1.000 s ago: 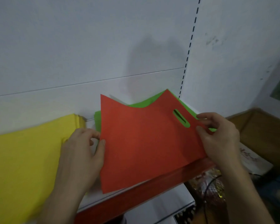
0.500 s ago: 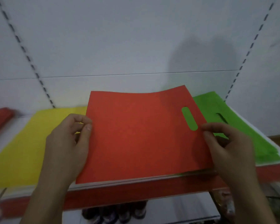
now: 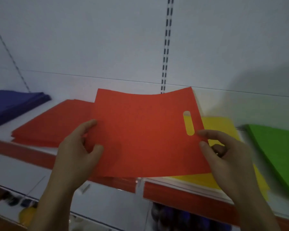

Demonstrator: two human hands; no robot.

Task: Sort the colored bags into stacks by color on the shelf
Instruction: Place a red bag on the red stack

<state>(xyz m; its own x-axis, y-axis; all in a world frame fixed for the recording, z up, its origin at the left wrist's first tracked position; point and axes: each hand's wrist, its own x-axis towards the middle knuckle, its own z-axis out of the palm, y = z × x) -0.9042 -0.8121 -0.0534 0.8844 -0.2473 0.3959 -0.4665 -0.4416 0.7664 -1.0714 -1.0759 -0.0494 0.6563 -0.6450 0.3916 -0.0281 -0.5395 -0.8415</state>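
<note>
I hold a flat red bag (image 3: 143, 134) with an oval handle slot in the air above the shelf's front edge. My left hand (image 3: 77, 147) pinches its left edge and my right hand (image 3: 222, 154) pinches its right edge below the slot. Its left part overlaps a stack of red bags (image 3: 53, 124) lying on the shelf. Under its right part lies a yellow stack (image 3: 223, 129), showing through the slot. A green stack (image 3: 277, 154) lies at the far right and a blue stack (image 3: 11, 105) at the far left.
The white shelf (image 3: 20, 137) has a red front strip (image 3: 187, 199) and a white back wall with slotted uprights (image 3: 165, 52). Dark and yellow items, blurred, sit on a lower shelf (image 3: 23, 210) below.
The view and the red bag have swung left along the shelf: from over the green stack, past the yellow one, to beside the red stack. Both hands have kept their hold.
</note>
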